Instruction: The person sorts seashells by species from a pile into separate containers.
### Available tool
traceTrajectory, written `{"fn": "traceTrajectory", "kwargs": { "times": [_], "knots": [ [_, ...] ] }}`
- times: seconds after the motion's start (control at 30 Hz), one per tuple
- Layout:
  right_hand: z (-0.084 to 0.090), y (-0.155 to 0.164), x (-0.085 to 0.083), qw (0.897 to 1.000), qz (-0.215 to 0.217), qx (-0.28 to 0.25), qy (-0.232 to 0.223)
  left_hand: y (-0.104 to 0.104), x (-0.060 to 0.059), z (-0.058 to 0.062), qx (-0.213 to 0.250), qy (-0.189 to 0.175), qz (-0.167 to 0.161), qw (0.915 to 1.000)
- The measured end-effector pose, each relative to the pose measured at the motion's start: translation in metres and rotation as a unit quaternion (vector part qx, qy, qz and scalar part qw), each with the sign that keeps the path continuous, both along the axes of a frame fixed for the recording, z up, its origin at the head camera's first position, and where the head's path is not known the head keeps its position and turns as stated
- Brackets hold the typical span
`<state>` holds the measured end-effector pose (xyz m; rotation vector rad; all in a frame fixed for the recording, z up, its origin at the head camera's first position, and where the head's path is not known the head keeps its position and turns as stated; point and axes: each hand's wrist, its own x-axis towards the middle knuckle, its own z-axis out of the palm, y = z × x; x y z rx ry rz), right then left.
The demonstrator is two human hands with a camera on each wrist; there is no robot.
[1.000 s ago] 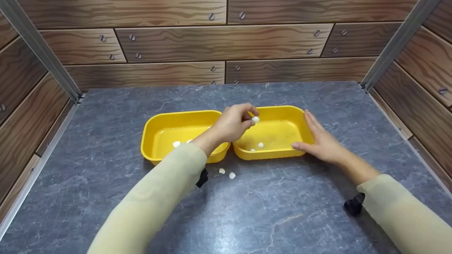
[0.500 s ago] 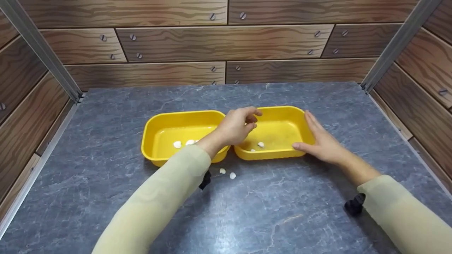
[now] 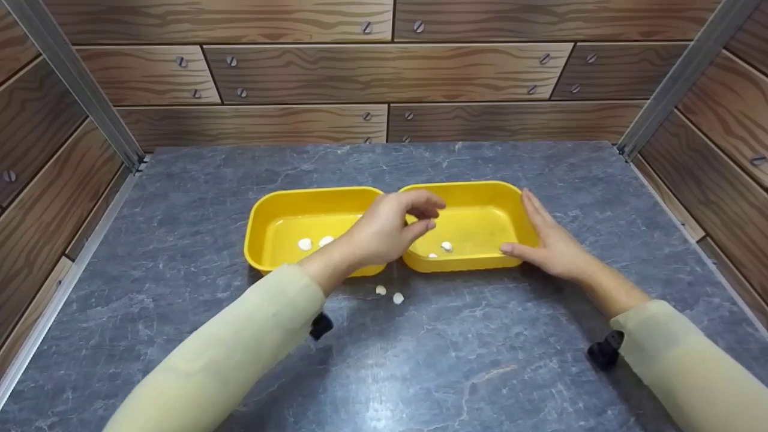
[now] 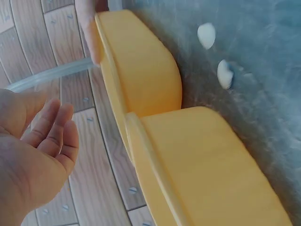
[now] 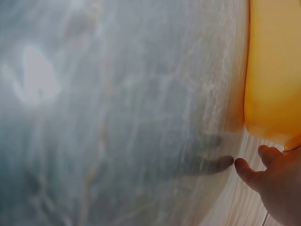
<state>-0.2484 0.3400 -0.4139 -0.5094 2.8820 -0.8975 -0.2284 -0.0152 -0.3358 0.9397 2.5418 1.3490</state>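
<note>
Two yellow plastic bins stand side by side on a grey marbled tabletop. My left hand [image 3: 384, 228] hovers above their adjoining ends, fingers loosely bent and apart from the thumb, with nothing held in view. Small white shells [image 3: 305, 244] lie in the left bin [image 3: 264, 240], partly covered by my forearm. In the right bin [image 3: 474, 264], a white shell [image 3: 446, 246] lies near the front wall, and another barely shows beside it. Against that bin's right end rests my right hand [image 3: 555, 246], its fingers straight along the outside and thumb at the front rim.
Two loose white shells, one of them a notched shell [image 4: 225, 74], lie on the tabletop [image 3: 456, 342] in front of the bins. Wood-patterned walls [image 3: 384, 72] close off the back and both sides. A black wrist device [image 3: 606, 350] sits under my right sleeve.
A second ago my left hand pinched a white shell over the right bin; its fingers have since parted and the shell is out of sight. The left forearm shifted left; the right hand stayed put.
</note>
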Motion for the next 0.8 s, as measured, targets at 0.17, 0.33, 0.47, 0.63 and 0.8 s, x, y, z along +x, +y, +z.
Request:
{"fn": "traceTrajectory", "kwargs": {
  "times": [0.17,0.33,0.47,0.63,0.8],
  "knots": [
    [0.001,0.000,0.000,1.000,0.002,-0.001,0.001,-0.012,0.022,-0.006,0.011,0.011,-0.026,0.9995],
    [0.001,0.000,-0.001,1.000,0.002,-0.001,0.000,-0.026,0.039,-0.016,0.011,0.023,-0.042,0.9988],
    [0.001,0.000,-0.002,1.000,0.002,-0.002,-0.003,-0.037,0.047,-0.026,0.006,0.014,-0.039,0.9991],
    [0.001,0.000,-0.001,1.000,0.002,0.000,-0.004,-0.052,0.055,-0.042,-0.010,-0.021,-0.030,0.9993],
    [0.001,0.000,0.000,1.000,0.001,0.000,-0.008,-0.065,0.058,-0.058,-0.030,-0.014,-0.036,0.9988]
  ]
}}
